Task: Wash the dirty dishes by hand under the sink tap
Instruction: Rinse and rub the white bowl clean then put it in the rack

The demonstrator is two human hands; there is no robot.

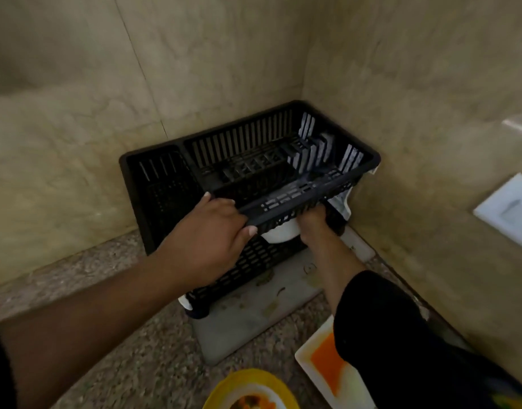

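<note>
Fingers of our right hand (312, 224) sit hidden under the black rack (239, 137) beside a white dish (280, 236), so we cannot tell their grip. Our left hand (206, 234) clamps the rim, tilting it. On the bench (121, 349), the yellow plate (245, 379) and white tray (327, 364) lie food-smeared, seemingly unwashed.

Beige marbled wall tiles (194, 54) meet in a dim corner above a speckled granite bench (130, 364). A white wall fitting (510, 211) sits at right.
</note>
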